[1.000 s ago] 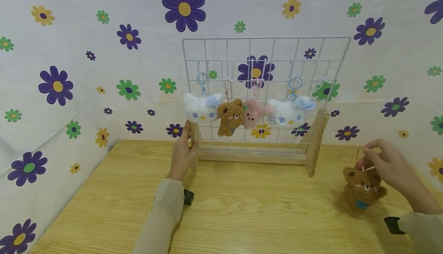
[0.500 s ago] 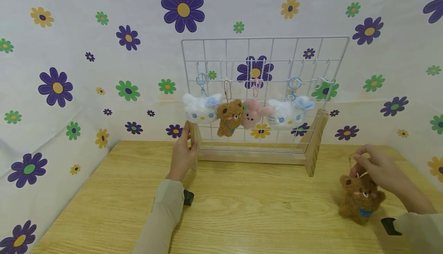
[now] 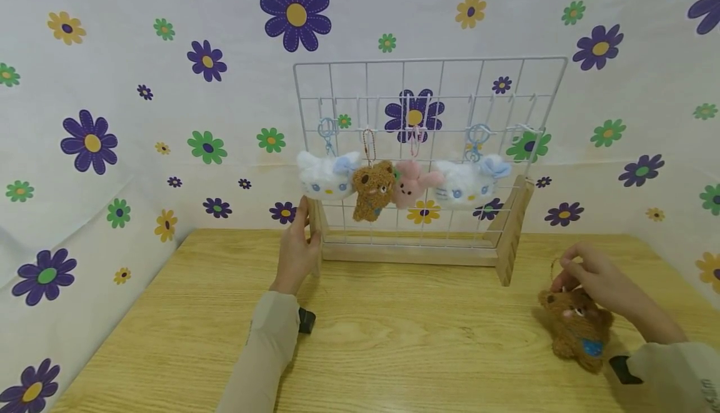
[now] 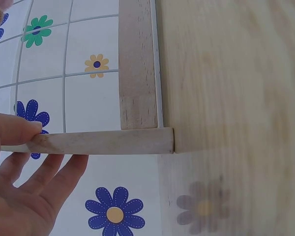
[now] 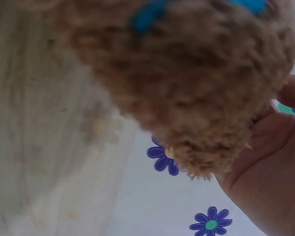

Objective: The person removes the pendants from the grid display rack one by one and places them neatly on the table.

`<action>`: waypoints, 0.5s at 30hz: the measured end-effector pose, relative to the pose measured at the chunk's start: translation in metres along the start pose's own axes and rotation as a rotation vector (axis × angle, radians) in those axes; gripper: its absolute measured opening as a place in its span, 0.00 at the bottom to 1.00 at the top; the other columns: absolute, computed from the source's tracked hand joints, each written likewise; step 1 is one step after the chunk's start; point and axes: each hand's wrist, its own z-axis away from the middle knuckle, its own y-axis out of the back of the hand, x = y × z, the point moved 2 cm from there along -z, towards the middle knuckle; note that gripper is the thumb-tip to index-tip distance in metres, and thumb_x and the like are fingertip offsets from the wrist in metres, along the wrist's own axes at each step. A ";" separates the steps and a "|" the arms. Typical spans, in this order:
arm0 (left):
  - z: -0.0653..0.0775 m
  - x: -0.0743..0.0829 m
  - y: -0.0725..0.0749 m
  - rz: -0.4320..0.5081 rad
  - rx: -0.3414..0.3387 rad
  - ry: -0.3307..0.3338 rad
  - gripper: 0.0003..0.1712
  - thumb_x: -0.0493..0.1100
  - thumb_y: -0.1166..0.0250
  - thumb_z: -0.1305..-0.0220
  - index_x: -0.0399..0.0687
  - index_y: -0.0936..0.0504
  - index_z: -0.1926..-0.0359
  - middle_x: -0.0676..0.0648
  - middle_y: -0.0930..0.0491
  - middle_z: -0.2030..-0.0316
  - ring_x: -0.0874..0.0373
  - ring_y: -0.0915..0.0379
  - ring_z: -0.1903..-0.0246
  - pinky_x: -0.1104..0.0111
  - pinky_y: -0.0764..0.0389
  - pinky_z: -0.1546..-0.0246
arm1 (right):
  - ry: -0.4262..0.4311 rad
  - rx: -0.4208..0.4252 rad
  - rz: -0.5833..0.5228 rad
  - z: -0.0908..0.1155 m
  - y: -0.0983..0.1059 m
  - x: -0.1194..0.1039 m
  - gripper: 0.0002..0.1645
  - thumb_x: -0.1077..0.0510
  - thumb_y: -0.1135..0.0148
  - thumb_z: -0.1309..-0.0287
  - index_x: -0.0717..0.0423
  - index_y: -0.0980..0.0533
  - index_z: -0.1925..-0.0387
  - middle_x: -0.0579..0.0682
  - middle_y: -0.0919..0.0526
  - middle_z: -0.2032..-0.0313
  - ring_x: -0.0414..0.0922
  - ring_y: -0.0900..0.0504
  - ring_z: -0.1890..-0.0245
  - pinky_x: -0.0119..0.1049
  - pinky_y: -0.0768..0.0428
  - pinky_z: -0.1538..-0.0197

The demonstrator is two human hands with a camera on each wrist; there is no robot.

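Note:
My left hand [image 3: 295, 257] grips the left wooden upright of the wire grid rack; in the left wrist view the thumb lies on one side of the wooden upright [image 4: 108, 141] and the fingers on the other. At the right, my right hand [image 3: 602, 285] pinches the gold chain [image 3: 554, 272] of a brown plush bear keychain [image 3: 579, 325] with a blue patch. The bear hangs tilted below the fingers, low over the table. Its fuzzy brown body [image 5: 187, 73] fills much of the right wrist view, hiding the fingertips.
On the white wire grid [image 3: 444, 75] hang a white cat plush [image 3: 326, 179], another brown bear [image 3: 373, 194], a pink plush [image 3: 410, 185] and a second white cat plush [image 3: 467, 182]. Bare hooks [image 3: 525, 129] sit at the grid's right. A flowered cloth backs the wooden table [image 3: 405, 338].
My right hand has moved left and slightly down and toward me, carrying the bear keychain with it. The left hand stays on the rack's upright.

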 end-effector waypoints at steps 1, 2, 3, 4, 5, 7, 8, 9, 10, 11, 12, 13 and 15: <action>0.000 0.000 0.000 0.000 0.000 0.001 0.42 0.21 0.42 0.34 0.35 0.47 0.22 0.27 0.34 0.32 0.30 0.28 0.40 0.43 0.17 0.51 | 0.003 -0.010 -0.004 0.000 -0.001 0.001 0.11 0.69 0.67 0.22 0.76 0.38 0.55 0.51 0.15 0.74 0.38 0.19 0.77 0.33 0.22 0.80; 0.000 0.000 0.000 0.000 0.000 0.002 0.42 0.21 0.42 0.35 0.35 0.47 0.22 0.27 0.34 0.32 0.30 0.28 0.40 0.43 0.17 0.51 | 0.001 -0.019 -0.006 -0.001 -0.001 0.002 0.11 0.69 0.67 0.22 0.76 0.38 0.55 0.52 0.15 0.73 0.38 0.19 0.77 0.33 0.22 0.80; -0.001 0.000 0.000 0.002 -0.001 0.003 0.42 0.21 0.43 0.35 0.35 0.47 0.22 0.27 0.35 0.32 0.30 0.28 0.40 0.43 0.17 0.51 | 0.002 -0.024 0.000 -0.001 -0.002 0.002 0.11 0.69 0.67 0.22 0.75 0.38 0.56 0.52 0.15 0.73 0.37 0.19 0.76 0.32 0.21 0.78; -0.001 0.000 0.000 0.002 0.000 0.004 0.43 0.21 0.43 0.35 0.35 0.47 0.22 0.27 0.35 0.32 0.30 0.28 0.40 0.43 0.17 0.51 | 0.005 -0.031 0.002 -0.002 -0.003 0.003 0.11 0.69 0.67 0.22 0.75 0.37 0.57 0.53 0.15 0.73 0.37 0.18 0.75 0.31 0.21 0.76; -0.001 0.000 0.000 0.005 -0.001 0.005 0.43 0.21 0.43 0.35 0.35 0.47 0.22 0.27 0.35 0.32 0.30 0.28 0.40 0.43 0.17 0.50 | 0.006 -0.035 0.005 -0.002 -0.004 0.004 0.11 0.69 0.66 0.22 0.75 0.37 0.57 0.54 0.14 0.73 0.36 0.18 0.75 0.31 0.21 0.76; -0.001 0.000 0.000 0.010 -0.001 0.007 0.43 0.21 0.43 0.35 0.35 0.47 0.22 0.26 0.35 0.32 0.30 0.28 0.40 0.43 0.17 0.50 | 0.010 -0.051 -0.003 -0.003 -0.006 0.006 0.11 0.70 0.66 0.22 0.75 0.37 0.58 0.55 0.14 0.72 0.36 0.18 0.74 0.30 0.21 0.75; -0.001 0.000 -0.001 0.012 -0.001 0.008 0.43 0.21 0.43 0.35 0.35 0.47 0.22 0.27 0.35 0.32 0.30 0.28 0.40 0.43 0.18 0.50 | 0.013 -0.057 -0.002 -0.003 -0.007 0.006 0.10 0.70 0.65 0.23 0.74 0.37 0.59 0.56 0.14 0.72 0.36 0.18 0.74 0.30 0.22 0.75; -0.002 0.000 -0.001 0.012 -0.002 0.008 0.43 0.21 0.43 0.35 0.35 0.47 0.22 0.27 0.35 0.32 0.30 0.28 0.40 0.43 0.18 0.50 | 0.023 -0.062 0.001 -0.003 -0.007 0.007 0.10 0.71 0.65 0.23 0.74 0.37 0.59 0.57 0.14 0.72 0.36 0.17 0.73 0.30 0.22 0.74; -0.001 0.000 -0.001 0.012 -0.001 0.007 0.43 0.21 0.43 0.35 0.35 0.47 0.22 0.27 0.35 0.32 0.30 0.28 0.40 0.43 0.18 0.50 | 0.027 -0.069 -0.002 -0.003 -0.008 0.008 0.09 0.72 0.65 0.23 0.74 0.37 0.59 0.58 0.15 0.72 0.36 0.17 0.73 0.30 0.22 0.74; -0.001 0.000 -0.001 0.012 -0.001 0.008 0.43 0.21 0.43 0.35 0.35 0.47 0.22 0.27 0.35 0.32 0.30 0.28 0.40 0.43 0.17 0.50 | 0.026 -0.071 0.003 -0.003 -0.008 0.008 0.08 0.72 0.64 0.23 0.74 0.37 0.59 0.59 0.14 0.71 0.36 0.17 0.72 0.30 0.22 0.74; -0.001 0.000 -0.001 0.012 0.000 0.008 0.43 0.21 0.43 0.35 0.35 0.47 0.22 0.27 0.35 0.31 0.30 0.28 0.40 0.43 0.17 0.50 | 0.026 -0.077 0.010 -0.004 -0.008 0.009 0.08 0.71 0.63 0.24 0.74 0.37 0.59 0.60 0.14 0.70 0.36 0.17 0.71 0.30 0.22 0.73; -0.001 0.000 -0.001 0.012 0.001 0.008 0.42 0.21 0.43 0.35 0.35 0.46 0.22 0.27 0.35 0.31 0.30 0.28 0.40 0.43 0.17 0.50 | 0.022 -0.084 0.017 -0.004 -0.008 0.010 0.08 0.71 0.62 0.23 0.74 0.36 0.59 0.61 0.14 0.69 0.35 0.17 0.71 0.30 0.21 0.72; 0.000 0.000 0.000 0.013 0.003 0.007 0.42 0.21 0.43 0.35 0.35 0.46 0.22 0.27 0.35 0.31 0.30 0.28 0.40 0.43 0.17 0.51 | 0.019 -0.076 0.052 -0.004 -0.007 0.010 0.08 0.70 0.60 0.23 0.73 0.34 0.59 0.62 0.14 0.66 0.35 0.17 0.69 0.30 0.18 0.70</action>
